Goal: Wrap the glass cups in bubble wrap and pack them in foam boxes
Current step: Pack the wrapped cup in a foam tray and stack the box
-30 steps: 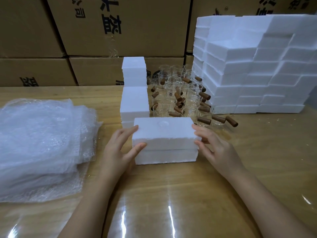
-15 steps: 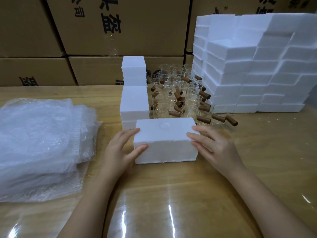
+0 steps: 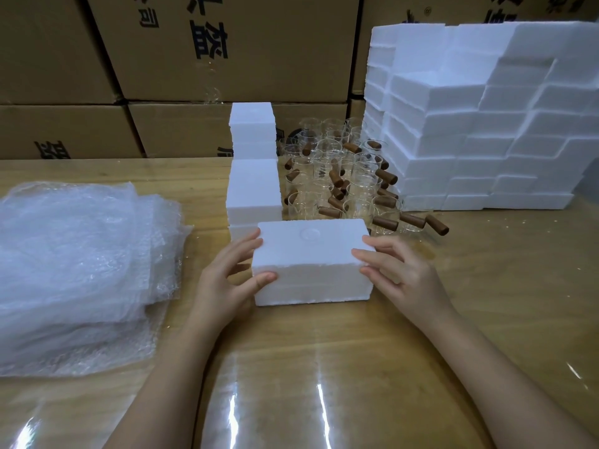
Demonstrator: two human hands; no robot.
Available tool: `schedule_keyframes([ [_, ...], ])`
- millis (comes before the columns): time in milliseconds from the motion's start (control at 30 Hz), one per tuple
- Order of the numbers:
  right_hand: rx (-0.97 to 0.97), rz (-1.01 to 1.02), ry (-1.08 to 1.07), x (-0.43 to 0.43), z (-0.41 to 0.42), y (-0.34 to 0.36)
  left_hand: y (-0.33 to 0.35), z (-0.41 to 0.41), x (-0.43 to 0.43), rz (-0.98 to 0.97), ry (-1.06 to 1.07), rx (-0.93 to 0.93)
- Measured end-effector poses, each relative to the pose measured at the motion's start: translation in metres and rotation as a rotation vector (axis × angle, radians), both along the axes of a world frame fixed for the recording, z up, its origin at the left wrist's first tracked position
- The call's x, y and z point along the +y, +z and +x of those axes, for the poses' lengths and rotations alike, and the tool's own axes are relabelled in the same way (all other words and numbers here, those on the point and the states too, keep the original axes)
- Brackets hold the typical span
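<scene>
Two bare hands are set against a closed white foam box (image 3: 311, 264) that rests on the wooden bench (image 3: 486, 286) near its middle. The left hand (image 3: 223, 280) is placed at the box's left end, its fingers (image 3: 249, 241) spread apart along the upper edge and its thumb pressed to the front face. The right hand (image 3: 405, 273) is laid at the right end, fingers loosely apart and touching the top corner and side; neither hand is closed around the box. Just behind the box, a cluster of glass cups (image 3: 340, 176) with brown handles is seen standing on the bench, between a short stack of foam blocks (image 3: 252, 176) and a large wall of stacked foam boxes (image 3: 486, 131). A pile of bubble wrap (image 3: 74, 270) is spread at the left. Cardboard cartons (image 3: 210, 59) are stacked behind the bench.
</scene>
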State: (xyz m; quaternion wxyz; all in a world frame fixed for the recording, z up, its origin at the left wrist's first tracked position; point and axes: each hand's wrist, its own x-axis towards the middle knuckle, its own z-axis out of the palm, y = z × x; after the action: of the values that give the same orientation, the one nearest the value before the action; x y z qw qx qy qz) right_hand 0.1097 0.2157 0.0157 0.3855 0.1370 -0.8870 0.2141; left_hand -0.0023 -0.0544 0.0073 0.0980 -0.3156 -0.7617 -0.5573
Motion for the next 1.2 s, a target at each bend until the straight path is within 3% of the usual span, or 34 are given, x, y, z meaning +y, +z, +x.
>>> schedule_keyframes([
  [333,-0.045,-0.176,0.005,0.001,-0.003,-0.006,-0.002,-0.001,-0.001,0.053,-0.03,-0.11],
  [467,-0.163,-0.172,0.009,0.004,-0.002,-0.01,-0.002,0.001,-0.002,0.0,-0.045,-0.096],
  [633,-0.354,-0.266,0.04,0.006,-0.003,-0.015,-0.005,0.0,-0.002,-0.003,-0.141,-0.301],
  [800,-0.371,-0.376,0.058,0.003,-0.004,-0.018,-0.004,-0.001,0.0,0.072,-0.153,-0.382],
  [1200,-0.317,-0.222,-0.034,0.002,-0.002,-0.014,-0.003,0.001,0.001,0.106,-0.092,-0.419],
])
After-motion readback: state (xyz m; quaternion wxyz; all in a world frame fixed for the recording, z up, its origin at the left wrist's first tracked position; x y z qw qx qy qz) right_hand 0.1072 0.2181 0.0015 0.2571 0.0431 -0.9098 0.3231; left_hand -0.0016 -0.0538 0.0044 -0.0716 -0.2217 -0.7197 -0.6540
